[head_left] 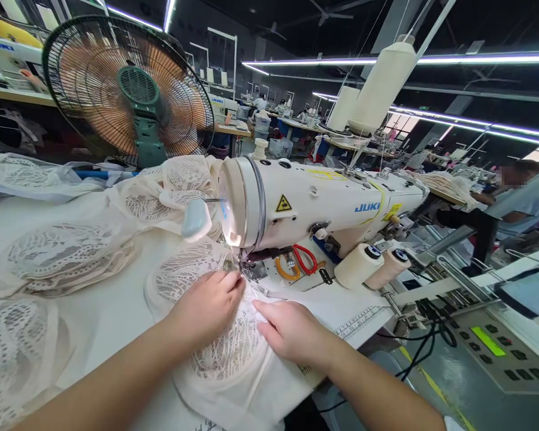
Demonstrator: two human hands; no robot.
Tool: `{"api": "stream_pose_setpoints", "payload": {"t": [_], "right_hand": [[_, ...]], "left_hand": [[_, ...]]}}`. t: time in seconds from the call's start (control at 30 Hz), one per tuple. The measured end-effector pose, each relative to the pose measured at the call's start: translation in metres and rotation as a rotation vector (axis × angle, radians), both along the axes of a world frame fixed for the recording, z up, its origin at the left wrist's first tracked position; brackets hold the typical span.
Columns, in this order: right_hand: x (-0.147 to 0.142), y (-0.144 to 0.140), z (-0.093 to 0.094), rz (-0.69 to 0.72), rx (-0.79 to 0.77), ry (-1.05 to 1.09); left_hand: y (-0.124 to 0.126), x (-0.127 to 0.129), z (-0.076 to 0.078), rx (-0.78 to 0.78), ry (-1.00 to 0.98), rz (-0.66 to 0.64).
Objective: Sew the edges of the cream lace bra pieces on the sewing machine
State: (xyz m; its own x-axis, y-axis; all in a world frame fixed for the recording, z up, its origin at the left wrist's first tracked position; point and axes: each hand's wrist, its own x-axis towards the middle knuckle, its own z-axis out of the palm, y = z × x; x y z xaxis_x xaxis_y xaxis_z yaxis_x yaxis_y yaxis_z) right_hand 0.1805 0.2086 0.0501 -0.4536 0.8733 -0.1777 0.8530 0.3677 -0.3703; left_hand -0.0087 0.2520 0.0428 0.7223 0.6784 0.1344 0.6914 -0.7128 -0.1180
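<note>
Bare forearms (368, 377) are stretched over the white table (117, 314), and the lace bra (224, 356) is spread beneath both hands, its far part laid near the lit end of the sewing machine (291, 197). The left hand (212, 302) is curled nearly closed and rested on the lace just beside the stitching spot; whether cloth is pinched under it cannot be told. By the right hand (291, 329), thumb and forefinger drawn close, the bra's edge seems to be lightly held. For stitching, judged to be the step in hand, the seam is best kept flat and guided evenly, without being tugged. Fingertips should be kept clear of the needle, too small to make out, and the pile of lace pieces (63, 245) kept from being caught.
</note>
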Motion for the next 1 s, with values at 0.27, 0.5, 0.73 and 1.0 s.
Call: {"api": "stream_pose_setpoints", "payload": {"t": [0.27, 0.5, 0.73, 1.0], "right_hand": [[0.001, 0.002, 0.001, 0.004, 0.037, 0.002], [0.001, 0.004, 0.004, 0.013, 0.056, 0.008], [0.0, 0.009, 0.001, 0.026, 0.089, -0.017], [0.0, 0.01, 0.002, 0.023, 0.076, -0.035]], "left_hand": [[-0.002, 0.006, -0.004, 0.005, -0.093, 0.106], [-0.004, 0.007, 0.002, -0.098, -0.149, 0.094], [-0.006, 0.009, 0.005, -0.114, -0.099, 0.136], [-0.005, 0.008, 0.007, -0.127, -0.111, 0.145]]}}
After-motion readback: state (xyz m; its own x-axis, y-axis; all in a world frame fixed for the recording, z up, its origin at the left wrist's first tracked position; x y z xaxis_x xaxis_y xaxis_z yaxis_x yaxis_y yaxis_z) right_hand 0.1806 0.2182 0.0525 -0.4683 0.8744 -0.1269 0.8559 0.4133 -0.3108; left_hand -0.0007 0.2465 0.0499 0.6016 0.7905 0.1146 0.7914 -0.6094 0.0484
